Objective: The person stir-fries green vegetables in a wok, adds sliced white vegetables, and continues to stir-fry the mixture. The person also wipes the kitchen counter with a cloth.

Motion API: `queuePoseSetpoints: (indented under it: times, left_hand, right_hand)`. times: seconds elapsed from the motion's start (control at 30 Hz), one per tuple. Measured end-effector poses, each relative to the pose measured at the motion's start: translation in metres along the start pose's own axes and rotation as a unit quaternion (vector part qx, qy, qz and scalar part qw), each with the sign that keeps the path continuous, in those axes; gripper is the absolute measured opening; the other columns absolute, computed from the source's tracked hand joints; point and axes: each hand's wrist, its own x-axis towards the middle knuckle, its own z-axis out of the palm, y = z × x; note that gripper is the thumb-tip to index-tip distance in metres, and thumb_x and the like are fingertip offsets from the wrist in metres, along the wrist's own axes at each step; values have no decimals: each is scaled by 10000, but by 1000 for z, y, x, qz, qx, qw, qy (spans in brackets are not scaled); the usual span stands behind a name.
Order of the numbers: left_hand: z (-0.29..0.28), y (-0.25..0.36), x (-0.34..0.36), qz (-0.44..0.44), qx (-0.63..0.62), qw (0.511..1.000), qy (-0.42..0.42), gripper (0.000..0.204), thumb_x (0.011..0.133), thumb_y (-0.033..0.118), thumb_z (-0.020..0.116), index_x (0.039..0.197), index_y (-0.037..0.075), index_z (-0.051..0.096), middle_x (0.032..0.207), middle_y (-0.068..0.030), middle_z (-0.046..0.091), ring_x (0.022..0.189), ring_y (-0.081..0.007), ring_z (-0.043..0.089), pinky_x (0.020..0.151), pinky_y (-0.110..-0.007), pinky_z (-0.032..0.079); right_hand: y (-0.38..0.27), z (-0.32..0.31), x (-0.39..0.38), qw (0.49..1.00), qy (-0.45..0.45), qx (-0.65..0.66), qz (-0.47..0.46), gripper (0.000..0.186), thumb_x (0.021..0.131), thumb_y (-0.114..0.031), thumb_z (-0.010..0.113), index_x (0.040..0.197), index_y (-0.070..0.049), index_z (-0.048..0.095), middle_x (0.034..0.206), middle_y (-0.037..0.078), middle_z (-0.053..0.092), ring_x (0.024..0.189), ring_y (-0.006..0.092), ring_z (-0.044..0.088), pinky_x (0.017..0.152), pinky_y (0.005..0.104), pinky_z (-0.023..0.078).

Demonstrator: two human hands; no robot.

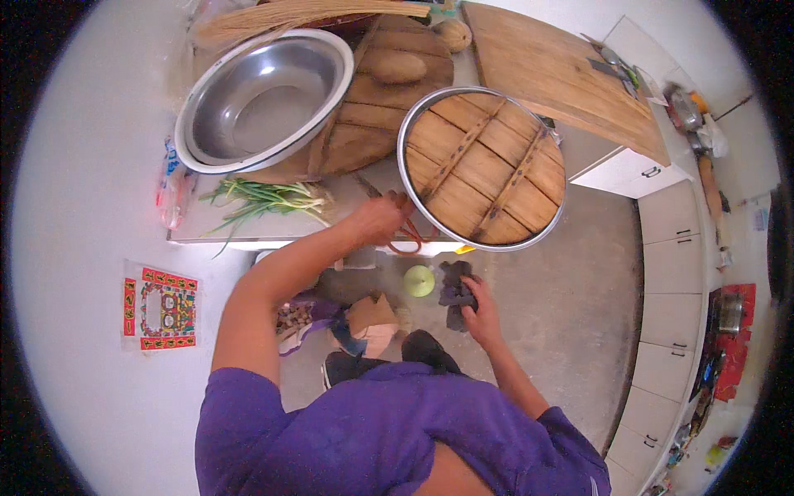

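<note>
My left hand (382, 220) is at the counter's front edge, closed over a pair of scissors. The scissors' reddish-brown handle loops (406, 241) stick out below my fingers, and a dark blade tip shows above the hand. Lower and to the right, away from the counter, my right hand (481, 307) grips a dark, crumpled cloth (456, 291). Just right of my left hand sits a round metal-rimmed basin with a wooden slatted lid (488, 169). Green onions (269, 198) lie on the counter to the left.
A large steel basin (265, 116) rests beside a round wooden board (389, 107). Farther right are a wooden cutting board (562, 74) and white cabinets (670, 264). On the floor stand a light-green round object (419, 281), a cardboard box (372, 318) and a purple bag (318, 318).
</note>
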Motion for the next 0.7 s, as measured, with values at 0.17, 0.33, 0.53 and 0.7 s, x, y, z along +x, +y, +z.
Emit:
queuePoseSetpoints:
  times: [0.17,0.33,0.53,0.7]
  left_hand:
    - [-44,15,-81,-83,-147,984,-59,642,627,110,614,1206,16,352,951,-206,558,908,-364,538,724,-428,481]
    - [-27,-18,-175,-293,-257,916,-91,740,613,216,634,1258,27,324,788,-175,606,740,-351,595,663,-431,472]
    - [2,-55,-264,-389,-318,863,-54,701,637,240,634,1240,7,364,703,-100,584,648,-226,588,592,-327,457]
    - [30,-66,-310,-388,-405,828,12,681,642,211,642,1238,1,387,681,-54,556,601,-167,548,570,-303,442]
  right_hand:
    - [-24,22,24,994,18,-88,-62,616,643,60,555,1225,-113,453,1255,222,406,1146,395,392,974,429,320]
    - [-41,96,113,973,56,-168,-146,608,677,67,504,1247,-137,456,1319,187,364,1193,378,356,1006,413,297]
    - [12,167,240,909,243,-330,-76,495,713,-34,546,1196,-124,489,1243,180,437,1112,378,426,908,446,370]
    - [-22,193,236,909,168,-376,-68,419,668,-76,585,1084,-124,572,1172,161,491,1055,343,458,881,424,375]
